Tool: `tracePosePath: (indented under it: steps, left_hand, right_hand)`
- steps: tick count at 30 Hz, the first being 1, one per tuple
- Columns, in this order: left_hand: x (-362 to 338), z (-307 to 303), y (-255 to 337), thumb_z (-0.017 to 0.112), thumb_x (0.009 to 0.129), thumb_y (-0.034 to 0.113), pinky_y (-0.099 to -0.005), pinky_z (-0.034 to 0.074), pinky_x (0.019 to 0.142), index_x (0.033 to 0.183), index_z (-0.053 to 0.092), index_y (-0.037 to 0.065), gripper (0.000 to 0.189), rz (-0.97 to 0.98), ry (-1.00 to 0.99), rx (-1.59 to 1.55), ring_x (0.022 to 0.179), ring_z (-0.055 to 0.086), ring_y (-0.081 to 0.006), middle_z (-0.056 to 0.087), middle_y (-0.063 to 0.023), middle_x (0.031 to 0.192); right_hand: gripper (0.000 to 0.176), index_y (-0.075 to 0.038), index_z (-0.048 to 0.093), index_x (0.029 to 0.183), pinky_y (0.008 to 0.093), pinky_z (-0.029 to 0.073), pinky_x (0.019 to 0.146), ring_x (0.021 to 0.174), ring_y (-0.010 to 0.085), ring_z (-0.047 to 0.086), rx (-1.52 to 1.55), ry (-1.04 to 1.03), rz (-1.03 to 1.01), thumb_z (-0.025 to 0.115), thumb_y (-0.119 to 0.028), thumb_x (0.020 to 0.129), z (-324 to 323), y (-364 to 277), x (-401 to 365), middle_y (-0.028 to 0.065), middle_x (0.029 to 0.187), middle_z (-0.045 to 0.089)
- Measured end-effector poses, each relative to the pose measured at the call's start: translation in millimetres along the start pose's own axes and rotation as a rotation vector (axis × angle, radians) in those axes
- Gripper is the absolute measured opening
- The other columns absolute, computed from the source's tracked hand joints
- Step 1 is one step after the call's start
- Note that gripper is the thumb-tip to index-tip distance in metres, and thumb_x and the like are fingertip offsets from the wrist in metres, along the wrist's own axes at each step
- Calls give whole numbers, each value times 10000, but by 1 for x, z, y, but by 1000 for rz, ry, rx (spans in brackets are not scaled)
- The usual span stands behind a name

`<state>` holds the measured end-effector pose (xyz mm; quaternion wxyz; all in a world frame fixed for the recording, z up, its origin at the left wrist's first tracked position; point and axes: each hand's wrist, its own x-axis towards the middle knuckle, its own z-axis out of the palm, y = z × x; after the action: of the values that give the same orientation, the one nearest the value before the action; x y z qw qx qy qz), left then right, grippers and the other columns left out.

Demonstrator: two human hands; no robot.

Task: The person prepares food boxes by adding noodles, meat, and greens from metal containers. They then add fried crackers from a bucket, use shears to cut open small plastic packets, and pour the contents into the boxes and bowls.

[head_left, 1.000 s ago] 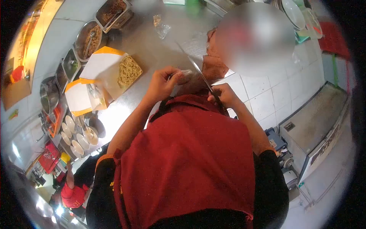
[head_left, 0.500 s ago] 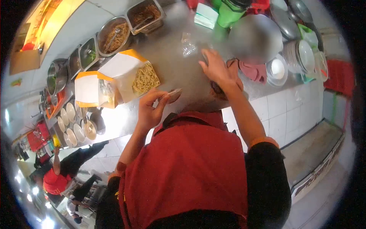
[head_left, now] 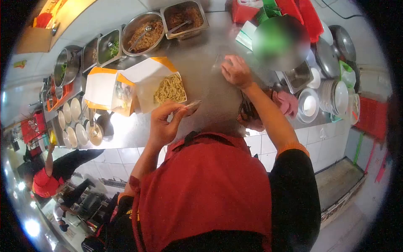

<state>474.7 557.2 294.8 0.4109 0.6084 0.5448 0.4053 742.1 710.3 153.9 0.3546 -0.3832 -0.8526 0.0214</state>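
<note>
My left hand (head_left: 166,122) is closed, with thumb and fingertips pinching a small clear packet (head_left: 192,108) with something brownish inside. Just beyond it stands an open takeaway box (head_left: 140,90), white inside with orange edges. Noodles (head_left: 170,89) lie in its right part, and clear plastic packets (head_left: 123,94) lie in its left part. My right hand (head_left: 236,71) is over the steel table (head_left: 205,77), its fingers curled inward. A faint clear plastic piece (head_left: 218,59) is by its fingertips; what the fingers hold is hidden.
Steel pans of minced topping (head_left: 184,21) and chopped greens (head_left: 110,49) line the back. Bowls (head_left: 79,133) stand at the left. A pink cloth (head_left: 286,103), stacked plates (head_left: 333,96) and a steel container (head_left: 299,77) sit right. Another person (head_left: 44,182) is at lower left.
My right hand has gone from spread fingers to curled ones, near where a clear packet lay. My left hand still pinches its packet. The view has shifted, showing more of the back right.
</note>
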Motion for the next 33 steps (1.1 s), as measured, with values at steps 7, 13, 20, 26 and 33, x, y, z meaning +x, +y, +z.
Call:
tracePosePath:
  steps: [7, 13, 20, 26, 33]
  left_hand:
    - [0, 1, -7, 659, 872, 39, -286, 454, 694, 896, 686, -4, 56, 7, -20, -39, 748, 596, -174, 656, -94, 797]
    - [-8, 2, -14, 656, 880, 51, -286, 451, 698, 901, 686, -1, 63, 18, -59, -43, 756, 594, -169, 656, -84, 808]
    - [-30, -3, -18, 655, 883, 48, -283, 448, 693, 905, 687, -2, 63, 12, -46, -56, 739, 591, -163, 652, -88, 803]
    - [-42, -10, -24, 650, 893, 42, -274, 444, 689, 921, 686, -13, 72, 13, -2, -99, 742, 580, -148, 657, -87, 815]
    - [-47, -11, -28, 649, 894, 38, -257, 426, 672, 927, 686, -16, 74, 22, 3, -88, 746, 564, -132, 657, -90, 827]
  right_hand:
    - [103, -43, 536, 909, 342, 472, 613, 640, 218, 592, 465, 55, 610, 594, -20, 828, -41, -68, 3, 92, 891, 555]
    - [79, -34, 538, 903, 299, 490, 618, 672, 146, 631, 762, -293, 999, 569, -20, 831, -52, -83, -32, 95, 835, 585]
    - [107, 7, 640, 885, 301, 508, 714, 786, 117, 629, 1138, -488, 1095, 614, -93, 859, -56, -138, -108, 75, 806, 660]
    - [161, -28, 688, 861, 351, 496, 748, 800, 230, 631, 805, -717, 757, 697, -180, 807, -82, -161, -120, 100, 827, 652]
    - [217, -164, 683, 1025, 433, 497, 808, 912, 361, 642, 600, -956, 297, 585, -297, 884, -96, -174, -80, 167, 939, 665]
